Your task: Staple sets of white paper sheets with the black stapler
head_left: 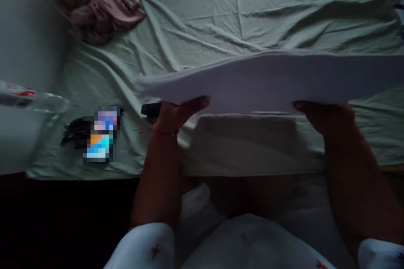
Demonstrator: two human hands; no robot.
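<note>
A large white sheet, seemingly of paper or thin card, spans the middle of the view, raised above the bed and curving along its far edge. My left hand grips its near edge, thumb on top and fingers hidden underneath. On the other side, my right hand holds the same edge in a like way, thumb pointing inward. The sheet runs out of view at the right. A dark object lies just left of my left hand, partly hidden by it.
A pale green bedsheet lies wrinkled below. At left are a phone with a lit, blurred screen, a dark bundle beside it, and a clear plastic bottle. Crumpled pink cloth rests at the far left.
</note>
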